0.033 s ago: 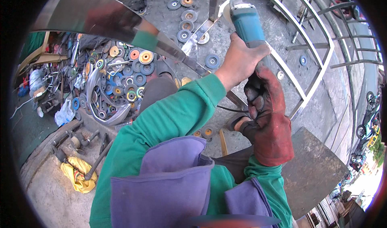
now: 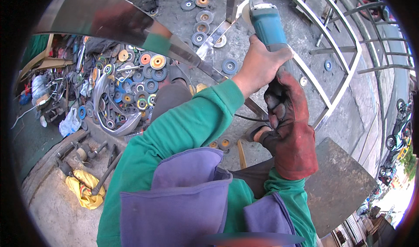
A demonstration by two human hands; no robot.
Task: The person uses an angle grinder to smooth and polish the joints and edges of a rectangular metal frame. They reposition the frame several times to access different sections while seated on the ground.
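Note:
My bare left hand [image 2: 262,65] wraps round the rear of the body of a teal angle grinder [image 2: 269,26]. Behind it my right hand [image 2: 293,124], in a worn red leather glove with dark fingers, is curled round the grinder's tail end. A black cord [image 2: 248,117] runs out to the left beside the glove. The grinder's pale disc [image 2: 246,15] is seen edge-on, close to the shiny welded metal frame [image 2: 316,83]; whether they touch I cannot tell.
A long polished metal bar [image 2: 109,17] crosses the upper left. Several grinding discs [image 2: 230,66] lie on the floor, with a big heap of used discs [image 2: 139,87] at left. A rusty metal plate [image 2: 338,181] is at lower right, dark metal racks [image 2: 382,39] at far right.

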